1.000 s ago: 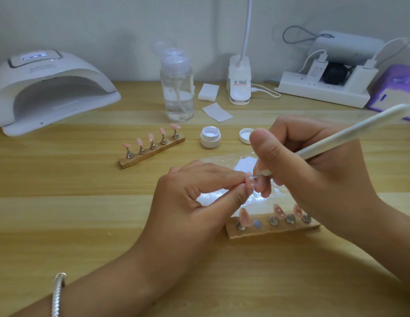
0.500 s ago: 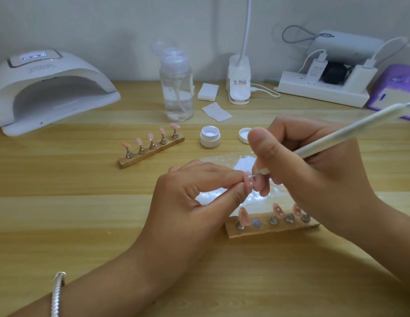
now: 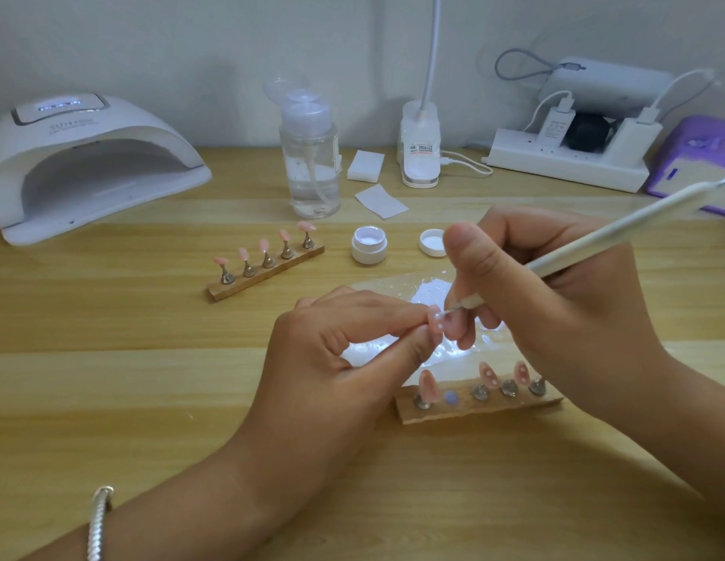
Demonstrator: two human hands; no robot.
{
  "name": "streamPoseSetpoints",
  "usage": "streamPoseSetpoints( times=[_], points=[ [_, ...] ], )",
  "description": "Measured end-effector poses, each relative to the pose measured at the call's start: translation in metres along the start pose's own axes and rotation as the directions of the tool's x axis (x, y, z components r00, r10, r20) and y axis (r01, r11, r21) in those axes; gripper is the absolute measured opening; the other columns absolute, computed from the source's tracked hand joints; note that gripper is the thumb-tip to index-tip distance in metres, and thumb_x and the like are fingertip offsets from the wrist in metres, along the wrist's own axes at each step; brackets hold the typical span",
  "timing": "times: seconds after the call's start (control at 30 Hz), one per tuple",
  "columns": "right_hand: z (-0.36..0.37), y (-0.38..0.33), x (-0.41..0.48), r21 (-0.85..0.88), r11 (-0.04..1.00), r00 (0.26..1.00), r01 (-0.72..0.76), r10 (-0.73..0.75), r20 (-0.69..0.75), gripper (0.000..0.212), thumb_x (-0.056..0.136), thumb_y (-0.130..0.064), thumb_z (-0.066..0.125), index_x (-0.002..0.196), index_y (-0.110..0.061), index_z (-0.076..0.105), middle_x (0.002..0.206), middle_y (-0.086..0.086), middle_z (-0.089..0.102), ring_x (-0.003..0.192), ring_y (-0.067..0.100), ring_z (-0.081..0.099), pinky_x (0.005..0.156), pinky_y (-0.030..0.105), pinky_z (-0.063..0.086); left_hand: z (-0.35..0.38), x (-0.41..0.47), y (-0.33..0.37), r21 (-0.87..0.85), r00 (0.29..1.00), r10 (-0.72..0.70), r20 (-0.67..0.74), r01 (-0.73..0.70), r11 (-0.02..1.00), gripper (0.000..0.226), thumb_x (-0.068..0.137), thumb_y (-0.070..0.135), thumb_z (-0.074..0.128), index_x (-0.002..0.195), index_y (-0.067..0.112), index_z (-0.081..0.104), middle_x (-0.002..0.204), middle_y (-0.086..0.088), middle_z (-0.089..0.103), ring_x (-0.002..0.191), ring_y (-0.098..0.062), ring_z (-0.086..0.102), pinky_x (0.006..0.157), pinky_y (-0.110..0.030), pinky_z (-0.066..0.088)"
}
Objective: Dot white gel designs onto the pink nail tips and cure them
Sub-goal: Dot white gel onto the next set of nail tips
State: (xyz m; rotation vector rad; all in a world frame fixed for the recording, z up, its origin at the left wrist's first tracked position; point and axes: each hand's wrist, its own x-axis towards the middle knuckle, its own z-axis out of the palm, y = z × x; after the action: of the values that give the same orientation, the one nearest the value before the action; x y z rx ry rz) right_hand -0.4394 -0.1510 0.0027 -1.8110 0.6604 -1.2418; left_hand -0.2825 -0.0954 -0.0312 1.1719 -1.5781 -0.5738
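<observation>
Left hand: our left hand (image 3: 332, 358) rests near the middle of the tabletop (image 3: 150, 398), with thumb and forefinger curled into a tight pinch on one pink nail tip (image 3: 435, 325).
Nail tip: it sits at our left fingertips, between the two hands and over the glossy mixing sheet (image 3: 429, 289). Small white dots show on it.
Right hand: our right hand (image 3: 555, 317) grips the white dotting pen (image 3: 615, 232) like a pencil, thumb on top. The shaft slants up toward the right edge.
Pen tip: it meets the upper part of the pinched tip; we cannot tell whether it touches.
Near holder (image 3: 474, 410): this wooden strip lies just on the near-edge side of our hands, its right end hidden under our right wrist. We see three pink tips on it, two with white dots, and a bare lilac disc.
Far holder (image 3: 268, 277): it carries five plain pink tips, left of centre and well apart from both hands.
Gel jar (image 3: 369, 247): it stands open just beyond our hands, with its lid (image 3: 431, 242) beside it.
Curing lamp (image 3: 81, 164): it sits in the far-left corner with its display lit.
</observation>
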Motion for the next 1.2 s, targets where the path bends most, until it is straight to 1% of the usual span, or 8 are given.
streamPoseSetpoints(
  times=[0.13, 0.27, 0.4, 0.53, 0.63, 0.77, 0.9, 1.2],
  points=[
    [-0.001, -0.002, 0.003, 0.085, 0.996, 0.998, 0.026, -0.022, -0.052, 0.035, 0.094, -0.020, 0.058, 0.061, -0.007, 0.055, 0.049, 0.002, 0.056, 0.041, 0.014, 0.058, 0.044, 0.018, 0.044, 0.001, -0.001, -0.001, -0.020, 1.000, -0.013, -0.019, 0.012, 1.000, 0.009, 0.083, 0.029, 0.073, 0.087, 0.025, 0.080, 0.087, 0.020, 0.076, 0.091, -0.011, 0.070, 0.089, -0.050, 0.047],
    [-0.006, -0.003, 0.010, 0.125, 0.992, 0.991, 0.029, -0.012, -0.130, 0.038, 0.094, -0.022, 0.062, 0.058, -0.010, 0.053, 0.044, -0.005, 0.048, 0.037, 0.019, 0.053, 0.043, 0.022, 0.041, 0.001, -0.001, 0.000, -0.024, 1.000, -0.012, -0.026, 0.012, 1.000, 0.006, 0.083, 0.028, 0.073, 0.085, 0.028, 0.079, 0.085, 0.021, 0.075, 0.087, -0.006, 0.069, 0.087, -0.043, 0.050],
    [-0.013, -0.003, 0.014, 0.147, 0.989, 0.986, 0.025, 0.000, -0.166, 0.040, 0.093, -0.021, 0.061, 0.056, -0.007, 0.049, 0.043, -0.002, 0.041, 0.036, 0.024, 0.049, 0.043, 0.025, 0.040, 0.000, -0.001, 0.000, -0.026, 1.000, -0.016, -0.026, 0.015, 1.000, 0.005, 0.082, 0.029, 0.074, 0.085, 0.030, 0.078, 0.086, 0.024, 0.075, 0.088, -0.004, 0.070, 0.087, -0.035, 0.049],
    [-0.017, -0.001, 0.018, 0.136, 0.990, 0.982, 0.039, -0.013, -0.187, 0.038, 0.093, -0.022, 0.060, 0.058, -0.011, 0.051, 0.046, -0.006, 0.044, 0.037, 0.014, 0.042, 0.042, 0.025, 0.036, 0.001, -0.002, 0.000, -0.030, 1.000, -0.011, -0.029, 0.010, 0.999, 0.005, 0.082, 0.030, 0.074, 0.084, 0.033, 0.078, 0.087, 0.026, 0.074, 0.090, -0.004, 0.069, 0.090, -0.049, 0.048],
    [-0.023, 0.006, 0.021, 0.000, 1.000, 0.976, -0.016, 0.015, -0.215, 0.042, 0.092, -0.029, 0.068, 0.058, -0.009, 0.052, 0.047, -0.004, 0.045, 0.037, 0.014, 0.037, 0.041, 0.022, 0.032, 0.001, -0.002, 0.000, -0.031, 1.000, -0.009, -0.029, 0.008, 0.999, 0.006, 0.082, 0.030, 0.074, 0.084, 0.035, 0.077, 0.087, 0.027, 0.074, 0.090, -0.003, 0.069, 0.089, -0.055, 0.047],
    [-0.030, 0.021, 0.023, -0.266, 0.953, 0.988, -0.146, 0.125, -0.094, 0.047, 0.088, -0.044, 0.068, 0.063, -0.005, 0.061, 0.043, -0.001, 0.047, 0.038, 0.013, 0.043, 0.042, 0.018, 0.035, 0.001, -0.001, 0.000, -0.023, 0.999, -0.001, -0.032, 0.000, 1.000, 0.005, 0.082, 0.029, 0.075, 0.082, 0.033, 0.078, 0.086, 0.026, 0.074, 0.088, -0.003, 0.069, 0.088, -0.048, 0.048],
    [-0.031, 0.034, 0.021, -0.316, 0.916, 0.968, -0.247, 0.247, -0.039, 0.052, 0.095, -0.049, 0.053, 0.061, -0.012, 0.067, 0.041, -0.002, 0.048, 0.035, 0.007, 0.045, 0.042, 0.012, 0.036, 0.001, -0.001, 0.000, -0.024, 1.000, -0.011, -0.027, 0.010, 1.000, 0.005, 0.081, 0.031, 0.075, 0.083, 0.033, 0.078, 0.086, 0.027, 0.073, 0.090, -0.004, 0.069, 0.089, -0.048, 0.047],
    [-0.034, 0.045, 0.020, -0.445, 0.864, 0.960, -0.236, 0.279, 0.031, 0.047, 0.095, -0.050, 0.054, 0.062, -0.019, 0.068, 0.043, -0.006, 0.054, 0.040, 0.009, 0.053, 0.044, 0.019, 0.044, -0.001, -0.002, -0.001, -0.002, 1.000, -0.007, -0.022, 0.007, 1.000, 0.004, 0.081, 0.032, 0.074, 0.081, 0.034, 0.077, 0.084, 0.027, 0.073, 0.090, -0.004, 0.069, 0.089, -0.035, 0.046]
  ],
)
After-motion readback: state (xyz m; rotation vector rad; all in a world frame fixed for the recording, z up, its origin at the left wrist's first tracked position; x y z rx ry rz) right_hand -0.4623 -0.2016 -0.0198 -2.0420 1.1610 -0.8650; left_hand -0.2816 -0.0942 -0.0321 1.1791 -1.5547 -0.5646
